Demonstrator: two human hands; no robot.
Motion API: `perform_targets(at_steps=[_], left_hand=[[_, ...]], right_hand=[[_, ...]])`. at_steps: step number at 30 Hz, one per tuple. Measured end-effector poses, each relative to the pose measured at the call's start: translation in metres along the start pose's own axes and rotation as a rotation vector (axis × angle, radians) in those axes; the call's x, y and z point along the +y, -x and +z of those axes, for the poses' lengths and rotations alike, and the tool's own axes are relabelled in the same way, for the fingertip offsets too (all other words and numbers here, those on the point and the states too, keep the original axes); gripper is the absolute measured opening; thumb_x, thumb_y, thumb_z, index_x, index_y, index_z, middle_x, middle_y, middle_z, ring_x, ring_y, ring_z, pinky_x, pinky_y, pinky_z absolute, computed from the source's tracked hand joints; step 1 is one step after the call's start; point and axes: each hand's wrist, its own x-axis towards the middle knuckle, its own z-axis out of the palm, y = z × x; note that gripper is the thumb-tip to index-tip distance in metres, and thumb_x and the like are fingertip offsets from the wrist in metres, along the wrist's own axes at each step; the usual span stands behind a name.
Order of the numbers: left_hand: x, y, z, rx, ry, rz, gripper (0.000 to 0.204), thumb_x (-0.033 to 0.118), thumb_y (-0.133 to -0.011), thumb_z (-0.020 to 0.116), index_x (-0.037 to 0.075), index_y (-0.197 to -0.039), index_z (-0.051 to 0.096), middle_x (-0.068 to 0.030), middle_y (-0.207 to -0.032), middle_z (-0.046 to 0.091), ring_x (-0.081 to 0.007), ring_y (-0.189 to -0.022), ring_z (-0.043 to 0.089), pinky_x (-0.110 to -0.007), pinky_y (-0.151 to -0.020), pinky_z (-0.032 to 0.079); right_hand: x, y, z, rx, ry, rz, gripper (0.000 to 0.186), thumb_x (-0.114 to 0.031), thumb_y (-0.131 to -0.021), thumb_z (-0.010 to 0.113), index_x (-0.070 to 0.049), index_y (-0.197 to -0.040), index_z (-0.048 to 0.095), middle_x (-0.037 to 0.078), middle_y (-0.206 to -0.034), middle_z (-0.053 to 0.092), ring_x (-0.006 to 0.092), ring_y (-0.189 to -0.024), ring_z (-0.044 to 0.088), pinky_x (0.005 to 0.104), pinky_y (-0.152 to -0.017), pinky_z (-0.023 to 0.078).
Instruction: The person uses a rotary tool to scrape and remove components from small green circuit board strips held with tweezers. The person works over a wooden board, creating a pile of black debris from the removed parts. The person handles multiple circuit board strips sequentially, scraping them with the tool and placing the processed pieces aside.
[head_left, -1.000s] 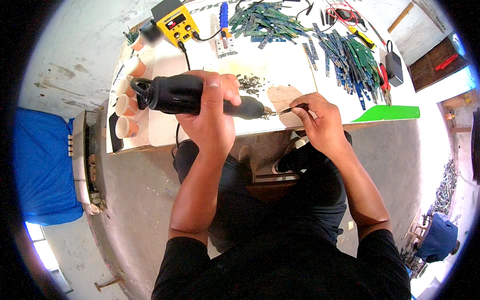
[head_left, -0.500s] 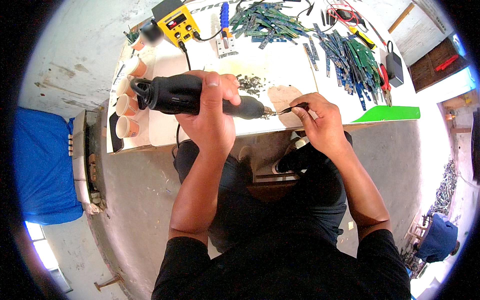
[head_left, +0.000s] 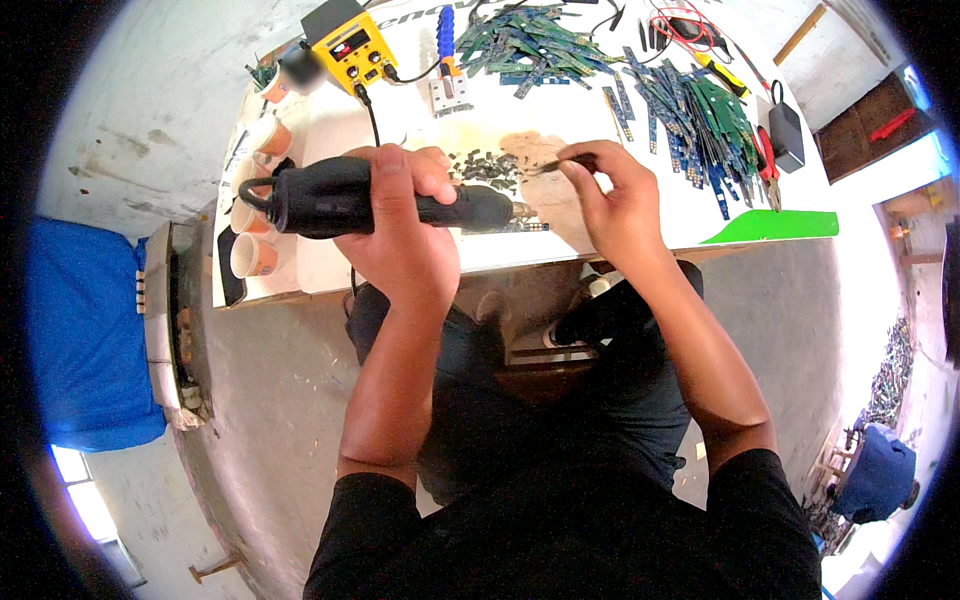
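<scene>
My left hand (head_left: 405,225) is wrapped round the thick black handle of a hot air gun (head_left: 325,198). Its metal nozzle (head_left: 522,210) points right, just above a small circuit board strip (head_left: 535,227) near the table's front edge. Between the thumb and fingers of my right hand (head_left: 625,205) is a pair of dark tweezers (head_left: 575,162), mostly covered by the fingers. Their tips reach left to the edge of a scatter of small black chips (head_left: 485,168). Whether the tips hold a chip is too small to tell.
A yellow soldering station (head_left: 352,50) stands at the back left, its cable running toward me. Paper cups (head_left: 254,257) line the left side. Green and blue board strips are heaped at the back (head_left: 530,45) and right (head_left: 700,120), near red pliers (head_left: 769,165) and a black adapter (head_left: 787,135).
My right hand has moved the tweezers up and away from the nozzle, over to the chips. The hot air gun has shifted slightly left, and the board strip below it shows more.
</scene>
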Motion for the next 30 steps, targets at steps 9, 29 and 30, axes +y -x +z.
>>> perform_targets(at_steps=[9, 29, 30], left_hand=[[0.010, -0.004, 0.000, 0.155, -0.079, -0.023, 0.016, 0.013, -0.096, 0.060, 0.009, -0.083, 0.050, -0.0024, -0.066, 0.050, -0.0150, -0.057, 0.046, -0.044, -0.084, 0.048], [0.017, -0.019, -0.013, 0.199, -0.004, 0.067, 0.015, 0.011, -0.095, 0.065, 0.007, -0.086, 0.053, -0.0030, -0.063, 0.053, -0.0154, -0.056, 0.050, -0.038, -0.071, 0.049], [0.017, -0.019, -0.013, 0.212, 0.006, 0.069, 0.015, 0.008, -0.094, 0.065, 0.007, -0.087, 0.052, -0.0039, -0.062, 0.054, -0.0156, -0.056, 0.052, -0.036, -0.068, 0.049]], right_hand=[[-0.019, 0.019, -0.024, -0.069, 0.022, 0.087, 0.010, -0.002, -0.089, 0.066, 0.000, -0.098, 0.069, 0.015, -0.093, 0.070, 0.0243, -0.082, 0.069, 0.0319, -0.075, 0.053], [-0.032, 0.040, 0.008, -0.208, 0.076, -0.087, 0.012, 0.004, -0.083, 0.067, 0.001, -0.094, 0.067, 0.017, -0.094, 0.068, 0.0357, -0.088, 0.065, 0.0405, -0.079, 0.053], [-0.031, 0.040, 0.009, -0.204, 0.067, -0.083, 0.012, 0.004, -0.083, 0.067, 0.001, -0.094, 0.067, 0.017, -0.093, 0.068, 0.0357, -0.088, 0.065, 0.0403, -0.079, 0.053]])
